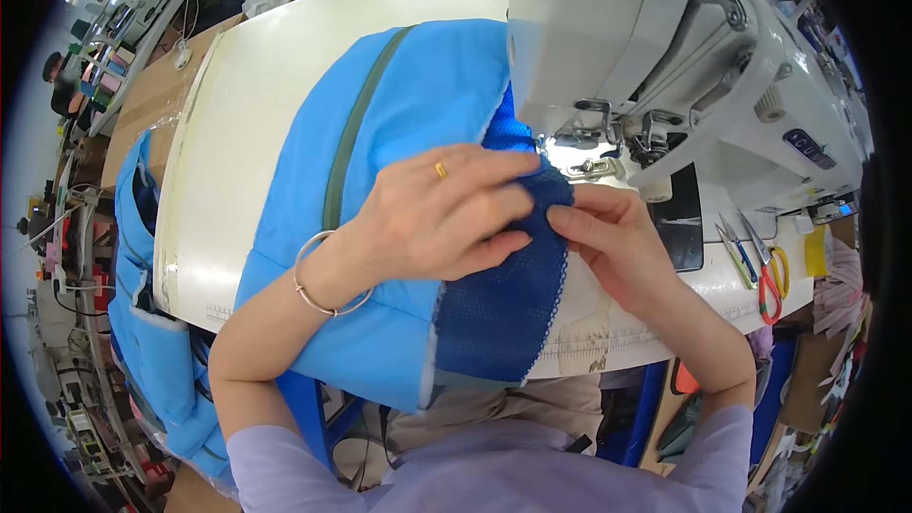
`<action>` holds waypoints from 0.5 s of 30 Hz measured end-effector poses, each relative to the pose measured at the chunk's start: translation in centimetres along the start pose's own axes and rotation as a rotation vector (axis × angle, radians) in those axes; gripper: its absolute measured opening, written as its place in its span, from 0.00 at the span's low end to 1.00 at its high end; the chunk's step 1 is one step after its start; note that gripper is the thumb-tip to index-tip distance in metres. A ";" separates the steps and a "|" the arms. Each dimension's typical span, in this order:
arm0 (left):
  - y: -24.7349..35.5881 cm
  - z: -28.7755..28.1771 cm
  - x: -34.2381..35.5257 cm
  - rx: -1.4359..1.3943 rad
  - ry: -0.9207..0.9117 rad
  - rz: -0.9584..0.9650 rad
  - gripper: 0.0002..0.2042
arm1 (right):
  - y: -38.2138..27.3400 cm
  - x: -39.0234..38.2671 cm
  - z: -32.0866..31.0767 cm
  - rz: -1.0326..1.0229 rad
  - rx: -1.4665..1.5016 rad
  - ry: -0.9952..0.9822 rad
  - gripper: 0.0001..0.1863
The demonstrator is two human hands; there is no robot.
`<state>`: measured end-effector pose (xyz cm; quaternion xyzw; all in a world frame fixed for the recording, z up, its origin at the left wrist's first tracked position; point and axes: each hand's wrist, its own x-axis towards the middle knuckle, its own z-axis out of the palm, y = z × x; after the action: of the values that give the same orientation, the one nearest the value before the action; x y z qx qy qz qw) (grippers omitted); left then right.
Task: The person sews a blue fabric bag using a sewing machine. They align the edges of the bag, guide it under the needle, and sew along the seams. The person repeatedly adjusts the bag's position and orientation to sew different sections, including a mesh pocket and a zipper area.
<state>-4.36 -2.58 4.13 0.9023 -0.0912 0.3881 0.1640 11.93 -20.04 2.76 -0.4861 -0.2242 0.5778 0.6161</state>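
Far left: light-blue bundle [163, 351] hangs beyond the left edge of the counter [237, 114]. Next, light-blue panel [304, 161] with a dark green strip [356, 123] spreads over the counter's middle, its lower end dropping past the front edge. Left hand [442, 218], slightly blurred, ring on one finger, bangle [302, 280] at the wrist, is over the panel's right side, fingers bent, tips at the mesh; cannot tell whether they grip it. Navy mesh [494, 318] runs along the panel's right side, from beside the presser foot [597, 169] to over the front edge. Right hand [613, 237] pinches the mesh's upper right border between thumb and forefinger, just in front of the foot. White machine [589, 28] fills the far right part. Scissors [766, 266], red and yellow handles, lie near the right edge. Yellow roll [817, 254] stands just beside them.
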 end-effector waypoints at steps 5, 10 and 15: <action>-0.2 -0.4 -0.2 -0.294 -0.152 -0.506 0.12 | 0.8 -0.4 0.4 -0.259 -0.244 -0.022 0.13; 0.4 -1.3 0.8 -0.544 -0.241 -0.714 0.09 | 0.4 -0.6 0.4 -0.198 -0.226 -0.022 0.16; 0.8 -1.2 0.5 -0.655 -0.271 -0.669 0.07 | -0.2 -0.4 0.3 -0.114 -0.226 -0.039 0.15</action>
<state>-5.04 -2.89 5.48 0.8254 0.0660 0.1441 0.5419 11.69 -20.30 3.21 -0.5276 -0.3272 0.5223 0.5846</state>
